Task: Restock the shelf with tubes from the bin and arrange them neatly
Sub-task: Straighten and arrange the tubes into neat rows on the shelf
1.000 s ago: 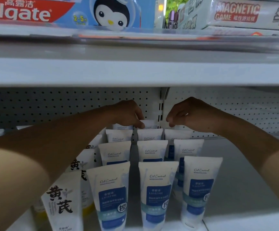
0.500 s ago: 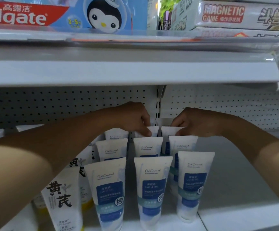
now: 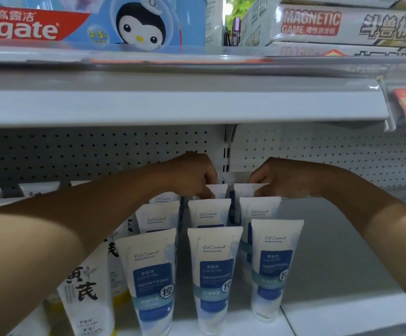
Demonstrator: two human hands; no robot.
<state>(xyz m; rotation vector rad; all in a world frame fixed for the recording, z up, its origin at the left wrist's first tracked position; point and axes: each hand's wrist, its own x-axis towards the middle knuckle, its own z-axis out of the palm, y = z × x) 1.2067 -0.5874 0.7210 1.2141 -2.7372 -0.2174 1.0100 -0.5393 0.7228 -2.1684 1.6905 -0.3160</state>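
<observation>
Hands reach deep to the shelf's point(image 3: 342, 251) back row: left hand point(image 3: 192, 173) pinches the middle rear tube point(image 3: 219, 190), right hand point(image 3: 277, 178) the right rear tube point(image 3: 245, 189); both stand upright, directly below the fingers.

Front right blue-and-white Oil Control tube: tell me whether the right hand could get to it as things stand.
Probably yes. The front right blue-and-white Oil Control tube stands at the shelf's front edge with bare white shelf beside it. The right hand pinches a back-row white tube, so it must let go first.
</observation>
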